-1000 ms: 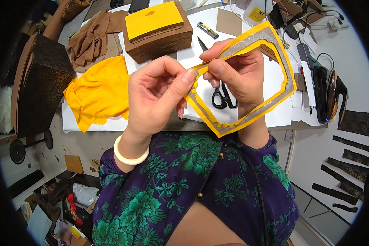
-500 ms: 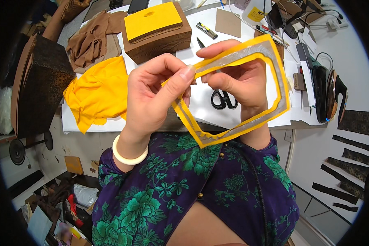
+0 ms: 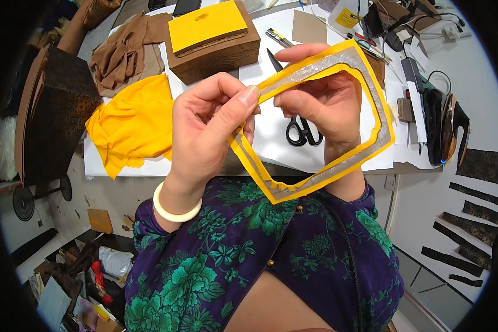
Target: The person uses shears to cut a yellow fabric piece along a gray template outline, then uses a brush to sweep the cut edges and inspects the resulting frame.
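Observation:
A four-sided frame of yellow fabric (image 3: 377,94), with a grey, shiny strip along its face, is held up over the table. My left hand (image 3: 202,124) pinches its upper left part between thumb and fingers. Behind the frame, my right hand (image 3: 333,108) holds the upper band from the right. Its forefinger shows above the band, and its thumb shows through the opening; the other fingers are partly hidden. Black-handled scissors (image 3: 303,134) lie on the white tabletop beyond, partly covered by the frame and my right hand.
A yellow-topped pad (image 3: 207,27) rests on a brown block (image 3: 213,65) at the back. Crumpled yellow cloth (image 3: 130,124) and brown cloth (image 3: 119,61) lie left. A small cutter (image 3: 278,37) sits behind the scissors. Far right are an iron (image 3: 454,130) and dark strips (image 3: 478,224).
The fabric frame has tilted slightly: its upper edge has risen and its lower corner has dropped a little. My right thumb and forefinger have shifted up slightly. Both hands keep their hold.

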A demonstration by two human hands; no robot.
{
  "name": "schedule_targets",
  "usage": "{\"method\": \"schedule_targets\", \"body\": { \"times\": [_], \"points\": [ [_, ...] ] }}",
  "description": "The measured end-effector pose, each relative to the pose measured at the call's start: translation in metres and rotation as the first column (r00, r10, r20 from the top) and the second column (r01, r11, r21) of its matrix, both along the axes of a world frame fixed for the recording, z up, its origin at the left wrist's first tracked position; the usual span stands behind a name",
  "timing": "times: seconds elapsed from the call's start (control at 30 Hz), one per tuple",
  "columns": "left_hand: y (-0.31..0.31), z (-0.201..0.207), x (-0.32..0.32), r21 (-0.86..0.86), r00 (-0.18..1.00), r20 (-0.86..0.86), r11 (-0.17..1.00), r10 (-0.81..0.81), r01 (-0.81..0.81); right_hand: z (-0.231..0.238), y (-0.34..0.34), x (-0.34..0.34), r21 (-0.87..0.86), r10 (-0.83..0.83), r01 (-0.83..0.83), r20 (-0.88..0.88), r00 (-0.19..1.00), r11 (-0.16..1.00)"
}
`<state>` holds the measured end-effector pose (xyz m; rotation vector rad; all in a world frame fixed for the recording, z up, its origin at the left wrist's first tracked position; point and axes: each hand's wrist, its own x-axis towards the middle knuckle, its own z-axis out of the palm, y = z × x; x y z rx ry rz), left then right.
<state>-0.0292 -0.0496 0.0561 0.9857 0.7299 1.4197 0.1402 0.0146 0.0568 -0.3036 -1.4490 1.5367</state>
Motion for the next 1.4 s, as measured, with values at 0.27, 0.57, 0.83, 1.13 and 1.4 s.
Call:
{"method": "schedule_targets", "body": {
  "times": [0.27, 0.57, 0.83, 1.13, 1.4],
  "points": [
    [0.002, -0.006, 0.003, 0.07, 0.989, -0.125, 0.995, 0.073, -0.064, -0.005, -0.001, -0.008, -0.085, -0.109, 0.105, -0.039, 0.993, 0.991],
    [0.001, 0.002, 0.006, 0.053, 0.993, -0.12, 0.999, 0.013, -0.007, 0.0, 0.0, 0.001, -0.021, 0.061, -0.059, 0.071, 0.996, 0.998],
    [-0.001, 0.001, 0.007, 0.024, 0.995, -0.096, 1.0, -0.002, 0.004, -0.011, -0.005, 0.001, -0.035, -0.053, 0.053, -0.01, 0.999, 0.998],
    [-0.003, -0.003, 0.009, 0.113, 0.986, -0.139, 0.99, 0.095, -0.08, -0.005, -0.008, -0.006, -0.066, -0.081, 0.079, -0.028, 0.996, 0.995],
    [-0.001, -0.006, 0.007, 0.158, 0.983, -0.146, 0.984, 0.109, -0.086, 0.0, -0.012, 0.002, -0.175, -0.046, 0.076, 0.172, 0.984, 0.982]
  ]
}}
